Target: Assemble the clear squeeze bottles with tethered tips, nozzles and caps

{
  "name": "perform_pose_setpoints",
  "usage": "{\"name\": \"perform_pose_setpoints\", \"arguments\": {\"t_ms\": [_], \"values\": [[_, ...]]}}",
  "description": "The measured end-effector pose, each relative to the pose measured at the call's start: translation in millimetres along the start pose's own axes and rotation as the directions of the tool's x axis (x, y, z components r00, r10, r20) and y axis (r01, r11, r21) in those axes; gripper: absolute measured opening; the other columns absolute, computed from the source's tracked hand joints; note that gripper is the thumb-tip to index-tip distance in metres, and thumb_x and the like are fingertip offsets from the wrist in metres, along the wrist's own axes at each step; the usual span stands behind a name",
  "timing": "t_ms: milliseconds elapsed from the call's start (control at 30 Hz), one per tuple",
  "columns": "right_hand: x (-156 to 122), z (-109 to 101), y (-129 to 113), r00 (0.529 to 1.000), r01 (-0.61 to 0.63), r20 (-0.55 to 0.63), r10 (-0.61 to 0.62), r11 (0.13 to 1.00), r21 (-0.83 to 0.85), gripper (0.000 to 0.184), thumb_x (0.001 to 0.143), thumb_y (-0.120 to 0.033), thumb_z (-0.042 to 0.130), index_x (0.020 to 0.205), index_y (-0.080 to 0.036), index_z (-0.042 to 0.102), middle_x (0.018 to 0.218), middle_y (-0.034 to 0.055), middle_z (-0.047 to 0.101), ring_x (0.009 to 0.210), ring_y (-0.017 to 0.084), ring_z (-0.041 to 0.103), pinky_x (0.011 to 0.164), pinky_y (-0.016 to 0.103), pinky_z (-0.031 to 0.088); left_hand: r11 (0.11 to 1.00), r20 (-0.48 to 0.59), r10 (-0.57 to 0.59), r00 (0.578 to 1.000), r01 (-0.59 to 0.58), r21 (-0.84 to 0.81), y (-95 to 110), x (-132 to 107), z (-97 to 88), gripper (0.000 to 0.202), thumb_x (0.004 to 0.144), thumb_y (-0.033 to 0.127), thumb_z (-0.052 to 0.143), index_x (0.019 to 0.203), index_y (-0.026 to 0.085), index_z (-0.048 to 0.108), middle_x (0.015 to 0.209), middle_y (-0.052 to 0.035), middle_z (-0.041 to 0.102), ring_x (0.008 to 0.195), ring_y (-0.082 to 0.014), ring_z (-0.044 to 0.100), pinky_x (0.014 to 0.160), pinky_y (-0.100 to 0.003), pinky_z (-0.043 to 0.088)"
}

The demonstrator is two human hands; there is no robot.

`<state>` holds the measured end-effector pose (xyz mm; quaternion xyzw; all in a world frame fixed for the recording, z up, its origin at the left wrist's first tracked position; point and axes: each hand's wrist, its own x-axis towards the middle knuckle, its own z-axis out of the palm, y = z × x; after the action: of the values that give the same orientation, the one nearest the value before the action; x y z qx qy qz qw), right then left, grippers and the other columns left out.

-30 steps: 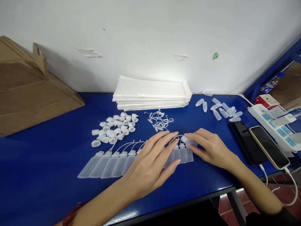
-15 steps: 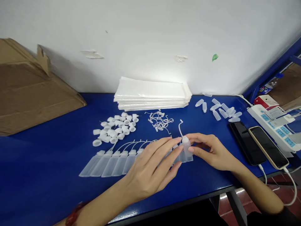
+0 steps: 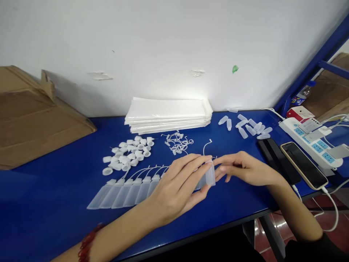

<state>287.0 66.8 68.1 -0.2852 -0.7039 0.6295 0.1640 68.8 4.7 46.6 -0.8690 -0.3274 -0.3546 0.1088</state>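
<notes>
My left hand (image 3: 177, 185) grips a small translucent plastic bottle (image 3: 210, 174) at the near right end of a row, fingers over its top and thumb at its base. My right hand (image 3: 240, 169) is beside that bottle, fingers apart and slightly bent, the index fingertip near its neck. A thin white strap (image 3: 206, 145) curves up behind the bottle. To the left stands a row of translucent bottles (image 3: 118, 194) lying side by side, with curved white straps at their necks; my left hand hides part of the row.
White caps (image 3: 131, 153), some with thin needle tips, lie in a pile. Loose white straps (image 3: 177, 142) and several small bottles (image 3: 245, 127) are behind. White bags (image 3: 167, 112) are stacked at the wall. Two phones (image 3: 304, 165), a power strip (image 3: 311, 142) and a cardboard box (image 3: 40, 120) flank them.
My left hand has closed on the end bottle, with its thumb now at the base. My right thumb has moved off the bottle. The whole view has shifted slightly.
</notes>
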Motion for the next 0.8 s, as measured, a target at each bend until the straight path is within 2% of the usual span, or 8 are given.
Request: {"name": "perform_pose_setpoints", "arguments": {"t_ms": [67, 100, 167, 200, 233, 400, 533, 800], "values": [[-2, -13, 2, 0.975, -0.012, -0.219, -0.026, 0.986, -0.169, 0.027, 0.096, -0.025, 0.047, 0.11, -0.014, 0.067, 0.09, 0.0081, 0.076, 0.08, 0.018, 0.073, 0.071, 0.032, 0.056, 0.995, 0.094, -0.055, 0.994, 0.062, -0.075, -1, 2, 4.9, 0.036, 0.087, 0.011, 0.063, 0.122, 0.005, 0.055, 0.118, -0.0173, 0.066, 0.113, -0.0286, 0.057, 0.093, -0.044, 0.055], [-2, -18, 3, 0.926, -0.031, -0.369, -0.077, 0.96, -0.279, 0.025, 0.095, -0.022, 0.047, 0.107, -0.014, 0.067, 0.09, 0.0087, 0.076, 0.08, 0.019, 0.073, 0.073, 0.034, 0.055, 0.989, 0.153, -0.082, 0.985, 0.099, -0.108, -1, 3, 8.2, 0.037, 0.088, 0.013, 0.063, 0.123, 0.006, 0.054, 0.12, -0.0165, 0.065, 0.114, -0.0287, 0.055, 0.094, -0.045, 0.054], [-1, -26, 6, 0.777, -0.126, -0.591, -0.218, 0.866, -0.484, 0.021, 0.092, -0.018, 0.05, 0.101, -0.015, 0.068, 0.088, 0.0087, 0.076, 0.079, 0.021, 0.073, 0.074, 0.036, 0.053, 0.972, 0.267, -0.131, 0.955, 0.177, -0.156, -1, 5, 15.6, 0.039, 0.087, 0.018, 0.065, 0.124, 0.009, 0.054, 0.122, -0.0147, 0.064, 0.117, -0.0289, 0.053, 0.095, -0.046, 0.054], [0, -29, 8, 0.718, -0.175, -0.639, -0.275, 0.818, -0.548, 0.018, 0.091, -0.018, 0.052, 0.098, -0.015, 0.069, 0.087, 0.0083, 0.077, 0.08, 0.022, 0.072, 0.074, 0.036, 0.052, 0.962, 0.313, -0.15, 0.938, 0.212, -0.172, -1, 7, 19.2, 0.041, 0.086, 0.02, 0.067, 0.123, 0.01, 0.054, 0.122, -0.014, 0.064, 0.118, -0.0291, 0.052, 0.094, -0.046, 0.055], [1, -30, 9, 0.687, -0.206, -0.657, -0.31, 0.784, -0.586, 0.016, 0.09, -0.018, 0.054, 0.095, -0.016, 0.069, 0.086, 0.0078, 0.077, 0.08, 0.023, 0.072, 0.072, 0.035, 0.052, 0.954, 0.349, -0.163, 0.923, 0.238, -0.184, 0, 8, 22.5, 0.042, 0.085, 0.022, 0.068, 0.123, 0.011, 0.054, 0.123, -0.0135, 0.064, 0.119, -0.0292, 0.052, 0.094, -0.046, 0.055], [4, -28, 13, 0.704, -0.206, -0.625, -0.337, 0.746, -0.633, 0.014, 0.09, -0.016, 0.056, 0.089, -0.017, 0.07, 0.082, 0.0047, 0.076, 0.074, 0.02, 0.071, 0.066, 0.029, 0.048, 0.947, 0.434, -0.176, 0.884, 0.272, -0.169, 7, 12, 30.6, 0.039, 0.085, 0.022, 0.064, 0.121, 0.011, 0.056, 0.12, -0.0138, 0.065, 0.12, -0.0308, 0.053, 0.093, -0.048, 0.054], [5, -27, 15, 0.712, -0.203, -0.614, -0.34, 0.737, -0.644, 0.014, 0.091, -0.016, 0.056, 0.088, -0.017, 0.07, 0.081, 0.004, 0.076, 0.074, 0.02, 0.071, 0.065, 0.028, 0.046, 0.961, 0.44, -0.171, 0.881, 0.247, -0.122, 8, 10, 30.3, 0.036, 0.086, 0.021, 0.059, 0.12, 0.009, 0.058, 0.119, -0.016, 0.065, 0.119, -0.0337, 0.054, 0.093, -0.052, 0.052], [5, -30, 17, 0.714, -0.242, -0.628, -0.31, 0.732, -0.637, 0.015, 0.091, -0.017, 0.056, 0.089, -0.018, 0.071, 0.083, 0.0045, 0.076, 0.076, 0.02, 0.071, 0.067, 0.029, 0.047, 0.973, 0.431, -0.157, 0.888, 0.213, -0.085, 10, 4, 34.0, 0.036, 0.088, 0.023, 0.058, 0.121, 0.007, 0.058, 0.12, -0.0176, 0.064, 0.119, -0.0348, 0.054, 0.092, -0.051, 0.052]]}}
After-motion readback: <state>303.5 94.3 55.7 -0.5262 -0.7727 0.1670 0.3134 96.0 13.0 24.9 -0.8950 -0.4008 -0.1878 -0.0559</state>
